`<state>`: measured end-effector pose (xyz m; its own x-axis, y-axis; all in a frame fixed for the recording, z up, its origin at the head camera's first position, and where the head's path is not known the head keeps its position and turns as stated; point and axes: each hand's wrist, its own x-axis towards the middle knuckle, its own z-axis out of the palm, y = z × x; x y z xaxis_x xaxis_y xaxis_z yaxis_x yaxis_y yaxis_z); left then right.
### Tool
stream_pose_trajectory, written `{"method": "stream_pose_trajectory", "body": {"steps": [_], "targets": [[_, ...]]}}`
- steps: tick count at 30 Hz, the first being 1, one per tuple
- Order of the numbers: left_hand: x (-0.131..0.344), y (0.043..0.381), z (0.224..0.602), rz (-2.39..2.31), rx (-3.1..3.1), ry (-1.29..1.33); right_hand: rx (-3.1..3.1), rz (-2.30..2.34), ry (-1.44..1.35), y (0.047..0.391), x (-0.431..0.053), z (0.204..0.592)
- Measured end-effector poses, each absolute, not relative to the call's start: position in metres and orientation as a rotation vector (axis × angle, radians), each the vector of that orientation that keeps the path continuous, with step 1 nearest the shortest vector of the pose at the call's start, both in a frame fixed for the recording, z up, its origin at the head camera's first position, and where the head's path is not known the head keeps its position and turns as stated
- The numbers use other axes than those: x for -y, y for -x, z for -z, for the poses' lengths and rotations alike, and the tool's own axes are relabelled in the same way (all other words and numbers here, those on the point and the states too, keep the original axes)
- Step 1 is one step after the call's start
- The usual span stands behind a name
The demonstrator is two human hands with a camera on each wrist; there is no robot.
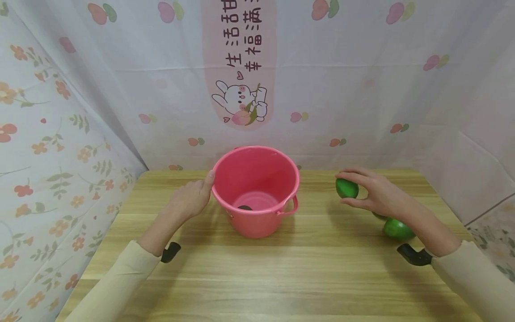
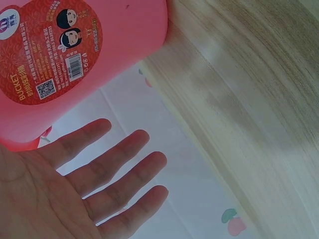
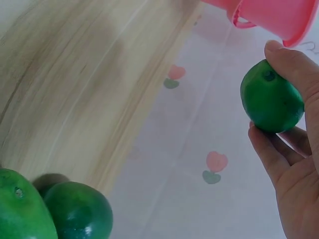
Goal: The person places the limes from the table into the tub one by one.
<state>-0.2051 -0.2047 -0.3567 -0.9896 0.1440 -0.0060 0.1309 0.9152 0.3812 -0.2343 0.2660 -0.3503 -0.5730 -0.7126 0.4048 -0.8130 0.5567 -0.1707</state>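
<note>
At the far left of the head view hangs a flowered cloth (image 1: 60, 170), beside the bench (image 1: 257, 277). Next comes your left hand (image 1: 189, 199), left of centre, its thumb at the rim of the pink bucket (image 1: 255, 226). Its grip is slack: the left wrist view shows four fingers straight and spread, curled round nothing, with the bucket's red label (image 2: 50, 55) at upper left.

The bucket stands upright in the middle of the frame, its handle (image 1: 295, 206) on the right side. Low inside sits a dark object (image 1: 245, 207), mostly hidden by the near rim; you cannot tell what it is.

Right of centre, your right hand (image 1: 380, 192) has its grip on a green fruit (image 1: 347, 188), pinched between thumb and fingers above the bench, well apart from the bucket. Farther right, near your right wrist, a second green fruit (image 1: 398, 229) rests on the bench, with a third green fruit (image 1: 379, 216) just beside it, partly hidden by your arm.
</note>
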Motion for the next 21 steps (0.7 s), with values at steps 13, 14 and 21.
{"method": "stream_pose_trajectory", "body": {"steps": [13, 14, 21], "targets": [[0.206, 0.206, 0.356, -0.592, -3.003, -0.213, 2.469, -0.497, -1.236, 0.229, -0.254, 0.339], [0.206, 0.206, 0.356, -0.595, -3.002, -0.213, 2.467, -0.499, -1.230, 0.229, -0.253, 0.338], [0.205, 0.206, 0.356, -0.588, -3.006, -0.201, 2.434, -0.545, -1.236, 0.225, -0.246, 0.331]]}}
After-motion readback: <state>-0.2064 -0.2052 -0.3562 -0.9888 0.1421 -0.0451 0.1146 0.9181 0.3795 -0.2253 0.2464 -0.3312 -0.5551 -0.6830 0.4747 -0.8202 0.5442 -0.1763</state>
